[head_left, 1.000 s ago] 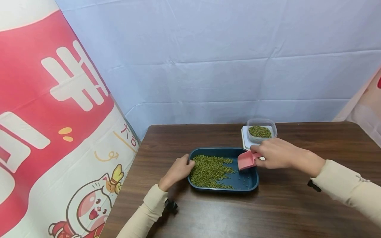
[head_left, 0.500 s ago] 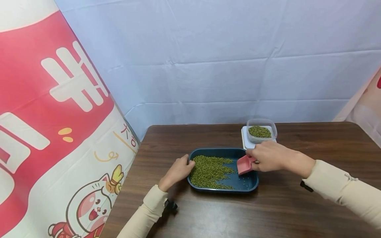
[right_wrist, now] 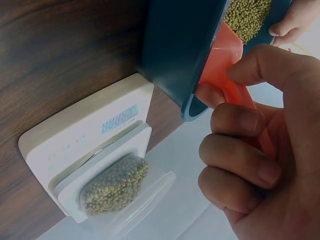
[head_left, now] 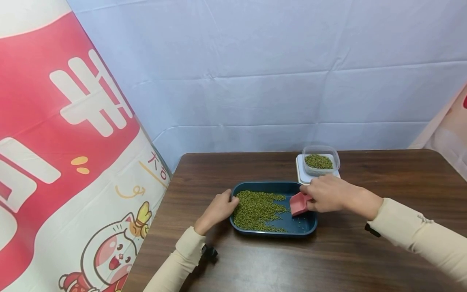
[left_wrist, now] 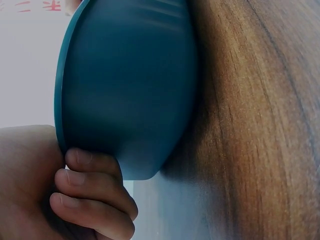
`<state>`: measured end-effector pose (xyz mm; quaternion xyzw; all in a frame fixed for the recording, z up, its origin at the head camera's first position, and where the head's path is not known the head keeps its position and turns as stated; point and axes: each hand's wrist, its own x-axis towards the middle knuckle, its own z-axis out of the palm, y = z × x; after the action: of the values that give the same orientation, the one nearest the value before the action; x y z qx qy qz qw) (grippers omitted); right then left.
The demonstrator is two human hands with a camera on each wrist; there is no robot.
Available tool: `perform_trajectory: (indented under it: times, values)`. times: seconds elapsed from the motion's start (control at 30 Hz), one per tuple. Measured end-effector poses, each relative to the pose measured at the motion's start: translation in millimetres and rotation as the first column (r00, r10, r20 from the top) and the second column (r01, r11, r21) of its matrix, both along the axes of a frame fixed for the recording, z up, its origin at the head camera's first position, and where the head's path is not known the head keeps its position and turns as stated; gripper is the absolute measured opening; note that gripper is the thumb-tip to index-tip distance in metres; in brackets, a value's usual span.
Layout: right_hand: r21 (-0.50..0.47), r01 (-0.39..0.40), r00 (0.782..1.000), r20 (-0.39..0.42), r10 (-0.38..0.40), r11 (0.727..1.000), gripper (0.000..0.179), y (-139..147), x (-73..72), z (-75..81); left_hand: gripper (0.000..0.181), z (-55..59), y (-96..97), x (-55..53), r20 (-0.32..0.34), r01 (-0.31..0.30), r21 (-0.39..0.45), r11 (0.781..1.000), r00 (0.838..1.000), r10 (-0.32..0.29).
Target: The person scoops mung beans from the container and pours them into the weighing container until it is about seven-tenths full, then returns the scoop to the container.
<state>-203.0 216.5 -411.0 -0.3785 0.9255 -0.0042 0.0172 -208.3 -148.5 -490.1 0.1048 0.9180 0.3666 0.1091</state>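
Observation:
A dark blue tray (head_left: pixel 268 234) lies on the table, with green mung beans (head_left: pixel 255 209) heaped over its left and middle parts. My left hand (head_left: pixel 220 206) grips the tray's left end, thumb at the rim and fingers curled against the outer wall in the left wrist view. By its handle my right hand (head_left: pixel 326 192) holds a pink scoop (head_left: pixel 300 204), whose mouth is inside the tray's right part, facing the beans. In the right wrist view, the fingers are curled round the handle of the scoop (right_wrist: pixel 222 52), close to the tray wall (right_wrist: pixel 172 50).
Behind the tray's right end stands a white kitchen scale (head_left: pixel 303 175) with a lit display. On it sits a clear plastic container (head_left: pixel 336 160) holding mung beans (head_left: pixel 318 161). A pale cloth (head_left: pixel 255 81) hangs behind the wooden table (head_left: pixel 277 263); a printed banner (head_left: pixel 36 101) is at left.
My right hand has moved slightly left and toward me, taking the scoop lower into the tray and tilting it. My left hand keeps its place on the tray.

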Motion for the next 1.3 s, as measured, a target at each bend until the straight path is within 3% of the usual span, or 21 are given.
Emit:
perform_trajectory:
  times: [1.1,1.3]
  values:
    - [-0.072,-0.039,0.997,0.067,0.044,0.997,0.014,-29,-8.8,-14.3,0.026,0.8,1.1,-1.1,-0.012,0.001,-0.013,1.000,1.000,-0.001]
    - [-0.076,-0.058,0.997,0.041,0.061,0.995,0.014,-34,-11.4,-16.4,0.027,0.3,0.6,-1.2,-0.009,0.002,-0.012,1.000,1.000,-0.002]
